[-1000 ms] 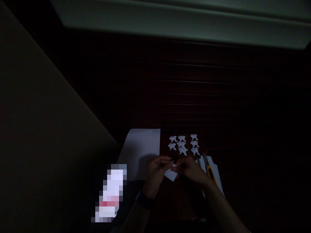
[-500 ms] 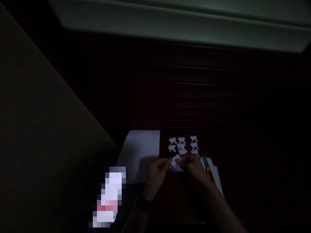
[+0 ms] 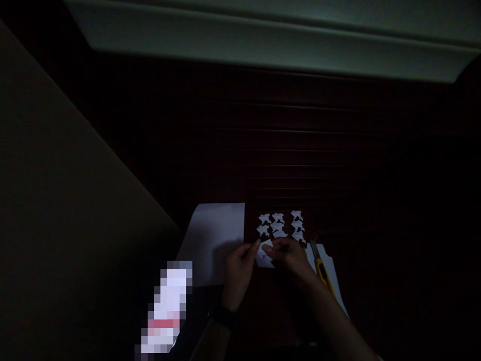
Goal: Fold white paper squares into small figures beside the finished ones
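Observation:
Between my two hands is a small folded piece of white paper [image 3: 264, 259], low in the middle of the view. My left hand [image 3: 239, 265], with a dark band at the wrist, pinches its left edge between thumb and finger. From the other side my right hand [image 3: 291, 256] grips it, the thumb lying on the paper's face. Just beyond my fingers, several small folded white paper figures [image 3: 278, 226] lie in rough columns on the dark wooden surface. The fine folds of the held paper are too dim to make out.
A large white sheet [image 3: 214, 235] lies left of my hands. To the right, a yellow utility knife [image 3: 323, 275] rests on white paper [image 3: 334, 273]. A bright pixelated object [image 3: 167, 306] is at lower left. A pale ledge [image 3: 263, 45] crosses the top.
The held paper has turned, and more of its flat face now shows below my fingers. My left fingertips have shifted up along its left edge. The view has moved slightly.

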Demonstrator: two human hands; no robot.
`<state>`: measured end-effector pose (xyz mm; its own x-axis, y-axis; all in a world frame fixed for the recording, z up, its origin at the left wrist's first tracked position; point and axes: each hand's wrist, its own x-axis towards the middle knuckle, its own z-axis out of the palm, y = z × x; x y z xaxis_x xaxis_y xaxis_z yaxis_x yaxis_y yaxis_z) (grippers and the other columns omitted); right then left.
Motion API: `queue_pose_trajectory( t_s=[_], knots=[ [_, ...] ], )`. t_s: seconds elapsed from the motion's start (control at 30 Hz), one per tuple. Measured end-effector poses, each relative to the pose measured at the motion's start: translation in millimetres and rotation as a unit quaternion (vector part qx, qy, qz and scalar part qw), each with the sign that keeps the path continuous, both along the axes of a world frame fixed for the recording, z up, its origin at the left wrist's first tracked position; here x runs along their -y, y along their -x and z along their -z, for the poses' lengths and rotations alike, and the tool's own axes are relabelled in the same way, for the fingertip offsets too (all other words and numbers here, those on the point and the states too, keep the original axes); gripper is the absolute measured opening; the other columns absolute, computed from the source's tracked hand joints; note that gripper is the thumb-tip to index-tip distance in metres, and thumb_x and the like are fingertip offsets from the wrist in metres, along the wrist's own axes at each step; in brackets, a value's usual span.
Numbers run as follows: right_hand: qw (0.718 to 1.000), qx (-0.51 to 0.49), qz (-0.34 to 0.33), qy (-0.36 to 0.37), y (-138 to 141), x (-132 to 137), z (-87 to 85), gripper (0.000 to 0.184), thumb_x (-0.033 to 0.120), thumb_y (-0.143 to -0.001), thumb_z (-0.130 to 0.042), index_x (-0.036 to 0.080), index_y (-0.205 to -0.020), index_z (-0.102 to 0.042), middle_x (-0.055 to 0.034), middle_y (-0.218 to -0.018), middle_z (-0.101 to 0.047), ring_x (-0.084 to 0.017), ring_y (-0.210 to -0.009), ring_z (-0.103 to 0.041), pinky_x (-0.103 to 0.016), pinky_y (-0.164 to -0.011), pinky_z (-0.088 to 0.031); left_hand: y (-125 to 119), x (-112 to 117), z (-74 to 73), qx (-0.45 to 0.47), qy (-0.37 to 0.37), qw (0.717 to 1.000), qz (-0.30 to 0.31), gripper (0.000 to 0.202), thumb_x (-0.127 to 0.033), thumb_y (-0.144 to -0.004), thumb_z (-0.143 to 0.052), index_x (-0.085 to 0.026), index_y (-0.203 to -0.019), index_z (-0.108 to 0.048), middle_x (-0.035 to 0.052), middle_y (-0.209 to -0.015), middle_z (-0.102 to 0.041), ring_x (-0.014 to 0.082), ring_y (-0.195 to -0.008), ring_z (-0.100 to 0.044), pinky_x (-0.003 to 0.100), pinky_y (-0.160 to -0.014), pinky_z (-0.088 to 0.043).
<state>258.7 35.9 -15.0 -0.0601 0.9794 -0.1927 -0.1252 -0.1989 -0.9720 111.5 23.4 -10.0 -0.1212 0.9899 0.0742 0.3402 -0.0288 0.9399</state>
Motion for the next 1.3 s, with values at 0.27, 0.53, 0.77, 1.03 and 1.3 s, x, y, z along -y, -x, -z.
queue_pose_trajectory(
  t_s=[0.27, 0.53, 0.77, 1.03, 1.3],
  knots=[
    [0.995, 0.060, 0.005, -0.075, 7, -1, 4.2, 0.023, 0.036, -0.067, -0.065, 0.013, -0.065, -0.062, 0.0024, -0.055, -0.051, -0.009, -0.051, -0.042, -0.020, -0.048, -0.032, -1, 6, -6.7, -0.178, -0.079, 0.981, 0.009, 0.022, -0.036, -0.085, -0.043, -0.020, -0.077, -0.056, 0.0012, -0.069, -0.060, 0.0152, -0.063, -0.055, 0.024, -0.058, -0.035],
    [0.991, 0.085, 0.001, -0.102, 13, 6, 2.1, 0.024, 0.035, -0.071, -0.061, 0.014, -0.079, -0.065, -0.0007, -0.063, -0.057, -0.012, -0.057, -0.049, -0.023, -0.055, -0.038, 1, 6, 4.9, -0.100, -0.060, 0.993, -0.005, 0.025, -0.040, -0.082, -0.047, -0.019, -0.074, -0.059, -0.0001, -0.066, -0.060, 0.0134, -0.060, -0.053, 0.022, -0.057, -0.036],
    [0.970, 0.124, -0.098, -0.186, 12, 26, 5.4, 0.042, 0.025, -0.057, -0.072, 0.019, -0.096, -0.061, -0.0036, -0.092, -0.063, -0.020, -0.086, -0.057, -0.030, -0.077, -0.043, 5, 24, 10.3, 0.055, -0.009, 0.998, 0.007, 0.027, -0.042, -0.070, -0.060, -0.017, -0.064, -0.066, 0.0010, -0.062, -0.063, 0.0155, -0.062, -0.056, 0.023, -0.057, -0.038],
    [0.977, 0.137, -0.076, -0.146, 13, 61, 15.1, 0.033, 0.026, -0.055, -0.072, 0.016, -0.086, -0.067, -0.0030, -0.075, -0.065, -0.018, -0.069, -0.058, -0.028, -0.063, -0.044, 5, 59, 5.2, 0.144, 0.033, 0.988, 0.039, 0.032, -0.044, -0.064, -0.065, -0.013, -0.074, -0.070, 0.0076, -0.074, -0.070, 0.0193, -0.069, -0.061, 0.025, -0.060, -0.044],
    [0.995, 0.058, -0.004, -0.087, 12, 97, 27.5, 0.030, 0.040, -0.057, -0.070, 0.013, -0.057, -0.058, 0.0031, -0.050, -0.051, -0.009, -0.046, -0.041, -0.021, -0.046, -0.031, 5, 91, 8.2, 0.184, 0.040, 0.982, 0.016, 0.034, -0.044, -0.060, -0.069, -0.013, -0.072, -0.071, 0.0076, -0.070, -0.069, 0.0183, -0.065, -0.060, 0.027, -0.061, -0.044]
  ],
)
